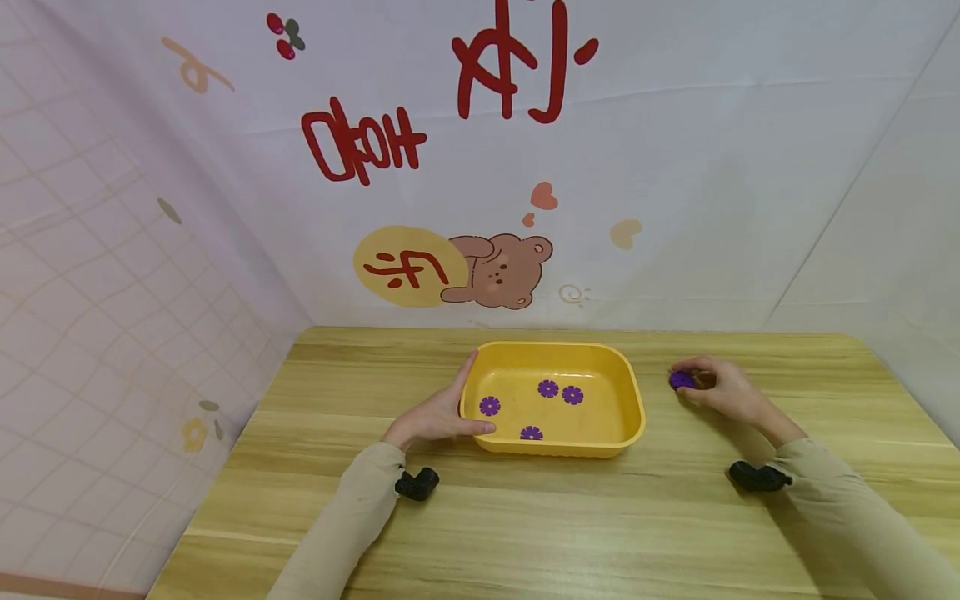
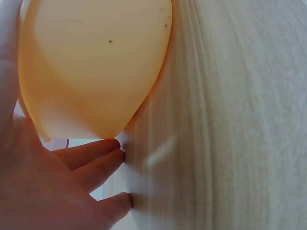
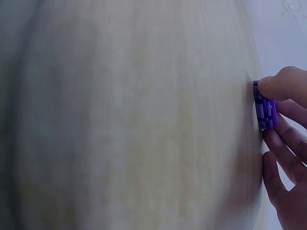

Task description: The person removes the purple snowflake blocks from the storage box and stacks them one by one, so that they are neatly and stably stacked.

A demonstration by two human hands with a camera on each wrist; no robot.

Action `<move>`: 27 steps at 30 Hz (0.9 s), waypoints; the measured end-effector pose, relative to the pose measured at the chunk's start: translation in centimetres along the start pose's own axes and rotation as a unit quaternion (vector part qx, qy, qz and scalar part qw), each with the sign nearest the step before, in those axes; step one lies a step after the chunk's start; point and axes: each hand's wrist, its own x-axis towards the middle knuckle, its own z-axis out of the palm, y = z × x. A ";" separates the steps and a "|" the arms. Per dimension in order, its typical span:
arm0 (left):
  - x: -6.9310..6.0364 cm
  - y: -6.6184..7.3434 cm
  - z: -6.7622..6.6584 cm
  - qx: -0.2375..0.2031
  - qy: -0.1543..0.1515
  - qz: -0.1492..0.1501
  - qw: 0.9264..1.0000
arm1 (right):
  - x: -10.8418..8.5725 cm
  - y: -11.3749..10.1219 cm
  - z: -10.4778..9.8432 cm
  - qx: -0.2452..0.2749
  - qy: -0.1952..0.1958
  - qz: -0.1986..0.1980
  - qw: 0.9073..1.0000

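A yellow plastic basin [image 1: 592,450] stands on the table with several purple notched snowflake discs [image 1: 548,388] lying flat inside. My left hand [image 1: 435,417] holds its left end, thumb over the near rim and fingers along the outer wall. In the left wrist view those fingers [image 2: 98,160] reach beneath the pale orange side of the basin [image 2: 96,72]. To the right of the basin, my right hand [image 1: 723,390] pinches a small stack of purple snowflake discs [image 1: 682,380]. Up close in the right wrist view, thumb and fingers hold the stack [image 3: 265,111] at the tabletop; its layered edges show.
The wood-grain table [image 1: 525,525] meets a white printed cloth [image 1: 675,167] at its back edge. More patterned cloth [image 1: 90,292] hangs along the left side. Black wrist devices [image 1: 417,483] sit at both cuffs.
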 end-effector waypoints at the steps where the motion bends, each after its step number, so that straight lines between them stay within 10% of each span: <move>1: 0.0 0.0 0.0 0.000 0.000 0.001 1.000 | 0.0 0.0 0.0 0.000 -0.001 0.002 1.000; 15: 0.1 -0.2 0.0 -0.006 -0.002 0.006 1.000 | 0.5 -1.1 -0.7 0.033 0.009 0.011 0.999; 27: 0.1 -0.2 -0.1 -0.005 -0.002 0.011 1.000 | 2.8 -6.4 -0.4 0.059 0.002 -0.092 0.994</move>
